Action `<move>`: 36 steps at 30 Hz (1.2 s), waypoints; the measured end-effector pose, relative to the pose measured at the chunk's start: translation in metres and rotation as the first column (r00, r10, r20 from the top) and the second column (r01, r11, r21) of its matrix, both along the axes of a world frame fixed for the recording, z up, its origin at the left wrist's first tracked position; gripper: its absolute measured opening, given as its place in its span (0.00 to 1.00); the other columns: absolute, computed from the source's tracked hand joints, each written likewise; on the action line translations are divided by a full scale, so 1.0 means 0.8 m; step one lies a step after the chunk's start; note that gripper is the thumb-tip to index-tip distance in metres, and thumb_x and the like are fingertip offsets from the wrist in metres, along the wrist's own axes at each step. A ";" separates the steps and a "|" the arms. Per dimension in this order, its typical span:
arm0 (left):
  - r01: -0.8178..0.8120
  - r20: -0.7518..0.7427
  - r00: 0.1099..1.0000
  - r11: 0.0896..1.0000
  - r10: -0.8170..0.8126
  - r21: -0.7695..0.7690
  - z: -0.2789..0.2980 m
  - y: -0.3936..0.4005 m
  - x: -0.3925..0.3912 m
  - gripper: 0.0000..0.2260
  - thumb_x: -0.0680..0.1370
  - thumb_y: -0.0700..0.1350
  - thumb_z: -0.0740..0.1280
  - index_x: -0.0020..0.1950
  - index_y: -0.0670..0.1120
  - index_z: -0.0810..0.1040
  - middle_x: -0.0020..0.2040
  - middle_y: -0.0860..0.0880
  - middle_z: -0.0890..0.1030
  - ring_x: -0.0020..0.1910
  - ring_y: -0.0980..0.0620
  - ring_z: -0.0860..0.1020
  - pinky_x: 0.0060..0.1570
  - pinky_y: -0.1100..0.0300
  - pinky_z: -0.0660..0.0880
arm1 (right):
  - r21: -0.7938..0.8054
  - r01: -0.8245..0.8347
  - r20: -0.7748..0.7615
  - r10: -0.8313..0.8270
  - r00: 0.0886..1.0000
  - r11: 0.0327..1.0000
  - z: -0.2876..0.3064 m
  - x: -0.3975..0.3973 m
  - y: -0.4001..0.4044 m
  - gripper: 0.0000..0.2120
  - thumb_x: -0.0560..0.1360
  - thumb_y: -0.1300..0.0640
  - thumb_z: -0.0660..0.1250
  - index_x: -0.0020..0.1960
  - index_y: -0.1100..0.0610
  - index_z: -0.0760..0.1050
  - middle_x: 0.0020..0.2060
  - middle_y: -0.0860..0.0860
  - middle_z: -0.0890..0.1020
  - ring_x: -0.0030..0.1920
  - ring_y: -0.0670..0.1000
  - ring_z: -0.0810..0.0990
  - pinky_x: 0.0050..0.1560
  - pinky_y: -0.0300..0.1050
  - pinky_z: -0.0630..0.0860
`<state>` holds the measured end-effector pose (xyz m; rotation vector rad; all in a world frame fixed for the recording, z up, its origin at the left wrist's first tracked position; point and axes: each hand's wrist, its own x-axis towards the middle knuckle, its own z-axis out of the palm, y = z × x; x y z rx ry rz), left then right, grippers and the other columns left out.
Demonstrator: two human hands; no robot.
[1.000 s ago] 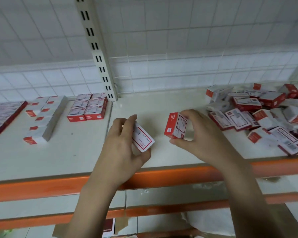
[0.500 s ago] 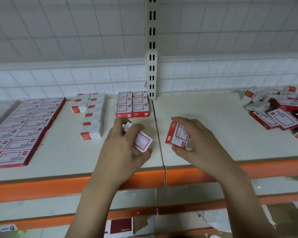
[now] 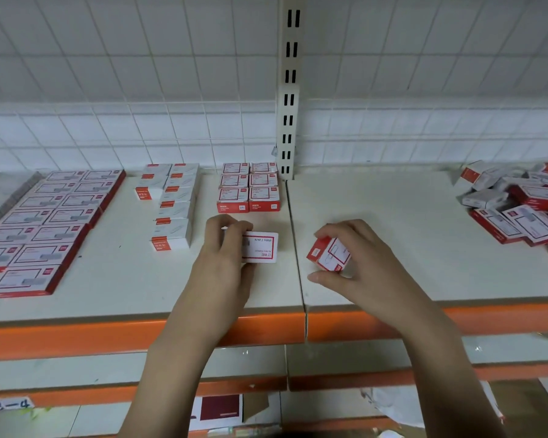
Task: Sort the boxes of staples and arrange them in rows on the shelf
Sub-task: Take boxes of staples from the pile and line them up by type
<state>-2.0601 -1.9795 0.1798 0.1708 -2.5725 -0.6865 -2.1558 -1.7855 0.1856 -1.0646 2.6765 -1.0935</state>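
Note:
My left hand [image 3: 223, 267] grips a white staple box with a red frame [image 3: 261, 247], held flat just in front of a two-column block of small red-and-white boxes [image 3: 249, 188]. My right hand [image 3: 361, 263] pinches a second small box with a red end [image 3: 329, 256], tilted above the shelf [image 3: 393, 232] right of the board seam. A row of white boxes [image 3: 171, 203] lies further left, and a wide block of larger flat boxes [image 3: 48, 222] is at the far left. An unsorted heap of boxes [image 3: 519, 203] sits at the right edge.
A slotted metal upright [image 3: 289, 90] rises from the shelf's back against a white wire-grid wall. The orange front rail [image 3: 76, 336] runs along the shelf edge, with lower shelves below. A handwritten label [image 3: 8, 404] sticks to the lower rail at the left.
The view has swung left, bringing the sorted rows towards the centre. My left hand has turned its box flat and carried it up to the small-box block; my right hand keeps its box.

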 end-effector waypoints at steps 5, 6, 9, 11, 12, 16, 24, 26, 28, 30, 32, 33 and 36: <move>-0.031 0.004 1.000 1.000 0.031 -0.003 -0.004 0.008 -0.005 0.20 0.70 0.33 0.71 0.60 0.41 0.72 0.59 0.43 0.68 0.46 0.45 0.78 0.41 0.64 0.73 | -0.004 -0.034 -0.040 0.034 0.999 0.999 -0.003 -0.007 0.004 0.09 0.73 0.41 0.62 0.48 0.44 0.71 0.50 0.42 0.70 0.55 0.46 0.70 0.52 0.36 0.70; -0.034 0.007 0.999 0.999 0.034 -0.005 -0.005 0.011 -0.006 0.20 0.70 0.33 0.72 0.60 0.41 0.72 0.58 0.43 0.69 0.46 0.46 0.78 0.41 0.66 0.72 | 0.000 -0.047 -0.040 0.047 0.998 0.999 -0.006 -0.010 0.005 0.05 0.75 0.45 0.63 0.47 0.45 0.71 0.51 0.43 0.70 0.55 0.48 0.71 0.53 0.40 0.72; -0.050 0.015 0.999 0.999 0.050 -0.005 -0.006 0.019 -0.007 0.19 0.70 0.34 0.72 0.60 0.40 0.73 0.58 0.43 0.70 0.49 0.45 0.78 0.40 0.70 0.70 | -0.014 -0.087 0.004 0.087 0.996 0.996 -0.012 -0.017 0.010 0.09 0.76 0.55 0.65 0.52 0.43 0.70 0.59 0.42 0.64 0.59 0.48 0.71 0.55 0.45 0.76; -0.070 0.012 0.997 0.997 0.070 -0.011 -0.007 0.023 -0.007 0.19 0.70 0.33 0.72 0.59 0.40 0.73 0.57 0.42 0.71 0.49 0.44 0.78 0.39 0.72 0.69 | -0.015 -0.091 0.017 0.091 0.996 0.996 -0.012 -0.021 0.010 0.22 0.73 0.57 0.69 0.61 0.41 0.65 0.62 0.42 0.60 0.61 0.45 0.68 0.55 0.38 0.75; -0.080 0.009 0.997 0.997 0.081 -0.016 -0.006 0.024 -0.007 0.19 0.70 0.33 0.72 0.59 0.40 0.73 0.56 0.42 0.72 0.49 0.44 0.78 0.39 0.73 0.68 | -0.019 -0.086 0.031 0.086 0.996 0.996 -0.012 -0.022 0.010 0.28 0.72 0.58 0.71 0.64 0.41 0.62 0.62 0.42 0.60 0.60 0.43 0.68 0.54 0.36 0.73; -0.104 0.002 0.995 0.993 0.104 -0.048 -0.003 0.025 -0.008 0.19 0.69 0.35 0.73 0.57 0.40 0.74 0.53 0.44 0.75 0.46 0.44 0.78 0.40 0.61 0.74 | -0.006 -0.111 0.057 0.111 0.992 0.994 -0.012 -0.032 0.002 0.33 0.69 0.59 0.73 0.68 0.45 0.60 0.62 0.43 0.67 0.60 0.43 0.69 0.58 0.39 0.71; -0.159 0.025 0.985 0.955 0.170 -0.250 0.004 0.027 -0.017 0.19 0.66 0.44 0.77 0.54 0.43 0.78 0.49 0.43 0.80 0.46 0.41 0.77 0.40 0.49 0.75 | 0.116 -0.125 0.057 0.119 0.991 0.985 -0.020 -0.047 0.006 0.34 0.68 0.46 0.72 0.69 0.46 0.61 0.62 0.43 0.69 0.63 0.44 0.66 0.61 0.43 0.68; -0.165 0.009 0.985 0.952 0.173 -0.258 0.006 0.026 -0.022 0.19 0.65 0.43 0.78 0.53 0.42 0.79 0.49 0.42 0.79 0.46 0.40 0.77 0.40 0.49 0.75 | 0.124 -0.104 0.006 0.104 0.995 0.987 -0.020 -0.053 0.009 0.29 0.67 0.45 0.73 0.65 0.49 0.67 0.58 0.44 0.71 0.59 0.44 0.68 0.57 0.40 0.67; -0.176 0.000 0.983 0.949 0.183 -0.263 0.007 0.025 -0.028 0.19 0.65 0.44 0.78 0.53 0.42 0.79 0.48 0.42 0.78 0.45 0.40 0.76 0.39 0.48 0.75 | 0.136 -0.120 -0.028 0.125 0.992 0.983 -0.018 -0.059 0.008 0.22 0.68 0.46 0.73 0.58 0.50 0.72 0.52 0.43 0.73 0.55 0.45 0.70 0.52 0.38 0.67; -0.191 -0.009 0.981 0.945 0.196 -0.264 0.008 0.022 -0.031 0.19 0.65 0.44 0.78 0.53 0.42 0.79 0.47 0.43 0.78 0.45 0.41 0.76 0.39 0.49 0.75 | 0.145 -0.135 -0.058 0.145 0.988 0.980 -0.017 -0.064 0.002 0.19 0.68 0.47 0.73 0.56 0.51 0.74 0.50 0.44 0.75 0.53 0.45 0.71 0.50 0.39 0.67; -0.197 -0.011 0.979 0.942 0.202 -0.273 0.008 0.018 -0.034 0.19 0.65 0.45 0.78 0.54 0.43 0.79 0.47 0.43 0.78 0.45 0.41 0.76 0.40 0.50 0.75 | 0.141 -0.146 -0.089 0.159 0.983 0.979 -0.016 -0.066 -0.006 0.17 0.68 0.48 0.72 0.56 0.50 0.76 0.50 0.44 0.77 0.52 0.47 0.72 0.52 0.41 0.67; -0.197 -0.013 0.979 0.941 0.202 -0.276 0.007 0.015 -0.034 0.19 0.65 0.45 0.78 0.54 0.43 0.79 0.47 0.43 0.78 0.45 0.41 0.76 0.40 0.50 0.74 | 0.144 -0.148 -0.103 0.164 0.981 0.978 -0.016 -0.066 -0.011 0.17 0.69 0.48 0.72 0.56 0.49 0.76 0.50 0.44 0.78 0.52 0.47 0.73 0.52 0.41 0.68; -0.206 -0.013 0.977 0.937 0.211 -0.282 0.009 0.004 -0.036 0.20 0.65 0.45 0.77 0.55 0.44 0.79 0.48 0.44 0.78 0.46 0.41 0.75 0.40 0.51 0.73 | 0.176 -0.121 -0.158 0.149 0.976 0.977 -0.017 -0.068 -0.024 0.18 0.70 0.47 0.70 0.58 0.49 0.76 0.52 0.43 0.78 0.54 0.48 0.72 0.54 0.40 0.66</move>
